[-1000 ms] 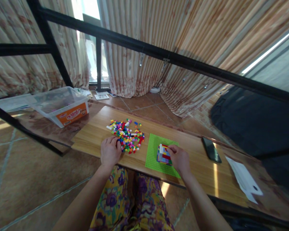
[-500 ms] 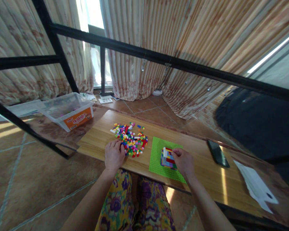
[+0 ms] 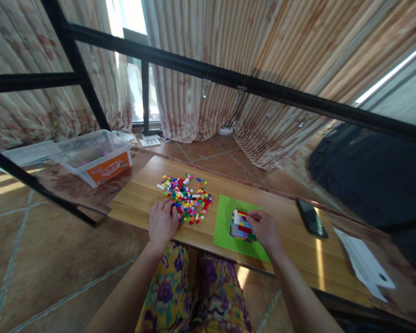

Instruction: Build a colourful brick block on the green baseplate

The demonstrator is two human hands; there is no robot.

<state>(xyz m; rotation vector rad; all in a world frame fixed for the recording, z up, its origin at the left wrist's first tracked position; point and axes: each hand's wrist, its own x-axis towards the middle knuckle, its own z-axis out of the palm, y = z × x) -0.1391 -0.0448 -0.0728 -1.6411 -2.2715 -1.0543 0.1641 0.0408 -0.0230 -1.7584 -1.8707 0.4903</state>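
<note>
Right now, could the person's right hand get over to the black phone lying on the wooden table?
Probably yes. The right hand sits on the multicoloured brick block on the green baseplate, and only bare wooden table lies between it and the black phone, with nothing standing in the way.

The bench (image 3: 149, 189) was pale wood with a straight grain. The loose bricks (image 3: 187, 198) were red, yellow, blue, green, white and pink. The baseplate (image 3: 225, 226) was bright green, and the block (image 3: 241, 225) on it was striped white, red, blue and yellow. The phone (image 3: 312, 218) was black. The trousers (image 3: 194, 296) were yellow with purple flowers.
</note>
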